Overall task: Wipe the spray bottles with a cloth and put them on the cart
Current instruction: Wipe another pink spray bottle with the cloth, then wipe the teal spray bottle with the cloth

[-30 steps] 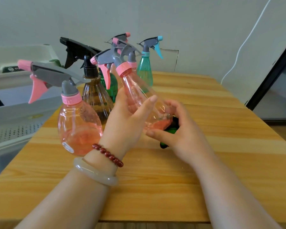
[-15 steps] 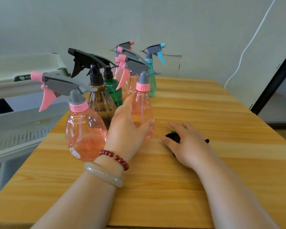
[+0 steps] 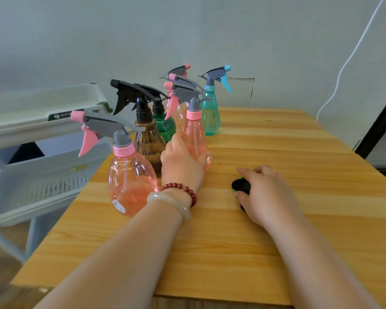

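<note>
Fingers of left hand (image 3: pixel 183 163) wrapped pink bottle (image 3: pixel 194 134) low, upright on bench (image 3: pixel 254 241); right hand (image 3: pixel 270 197) clutched cloth (image 3: pixel 240 186). Looked light, slick plastic; neck grips safer.

Seven spray bottles (image 3: pixel 132 181) — four pink, one brown, one green, one teal; one cloth (image 3: pixel 240 185); one cart (image 3: pixel 42 166)

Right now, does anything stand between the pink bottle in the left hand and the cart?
Yes. Left of the held pink bottle, the brown bottle and the nearer pink bottle stand toward the cart; lifting over them looks safest.
</note>
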A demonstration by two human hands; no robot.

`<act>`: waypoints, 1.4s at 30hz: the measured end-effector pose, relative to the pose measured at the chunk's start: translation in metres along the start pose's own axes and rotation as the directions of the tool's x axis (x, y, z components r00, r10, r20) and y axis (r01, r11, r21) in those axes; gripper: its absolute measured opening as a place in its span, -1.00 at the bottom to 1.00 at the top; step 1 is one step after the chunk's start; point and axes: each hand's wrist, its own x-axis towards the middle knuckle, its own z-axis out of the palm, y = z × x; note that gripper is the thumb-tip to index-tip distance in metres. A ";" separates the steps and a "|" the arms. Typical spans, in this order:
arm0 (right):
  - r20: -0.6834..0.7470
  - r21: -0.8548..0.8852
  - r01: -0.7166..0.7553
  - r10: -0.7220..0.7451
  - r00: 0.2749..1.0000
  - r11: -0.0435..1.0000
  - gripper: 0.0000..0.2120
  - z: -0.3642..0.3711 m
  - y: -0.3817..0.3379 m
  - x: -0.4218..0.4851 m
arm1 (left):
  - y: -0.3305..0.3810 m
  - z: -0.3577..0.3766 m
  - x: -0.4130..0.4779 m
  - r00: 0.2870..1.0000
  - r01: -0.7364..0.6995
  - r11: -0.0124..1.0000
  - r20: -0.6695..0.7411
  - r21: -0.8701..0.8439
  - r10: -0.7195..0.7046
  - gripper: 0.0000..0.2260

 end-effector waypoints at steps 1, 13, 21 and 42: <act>-0.025 0.031 0.021 -0.020 0.999 0.999 -0.49 0.002 0.001 0.001 | 0.002 0.002 0.002 1.000 -0.003 1.000 -0.012 0.008 0.003 -0.37; -0.073 0.105 0.101 -0.094 0.993 0.989 -0.54 0.015 0.011 0.011 | 0.005 0.007 -0.002 1.000 -0.015 0.999 -0.009 0.047 0.016 -0.29; -0.086 0.184 0.051 -0.035 0.996 0.982 -0.52 0.017 0.010 0.013 | 0.006 -0.002 -0.021 0.999 -0.038 0.999 -0.010 0.006 0.038 -0.44; -0.087 0.048 0.072 -0.068 0.994 0.996 -0.58 0.005 0.050 0.095 | 0.052 0.012 -0.012 0.856 -0.515 0.851 0.098 0.105 0.507 -0.73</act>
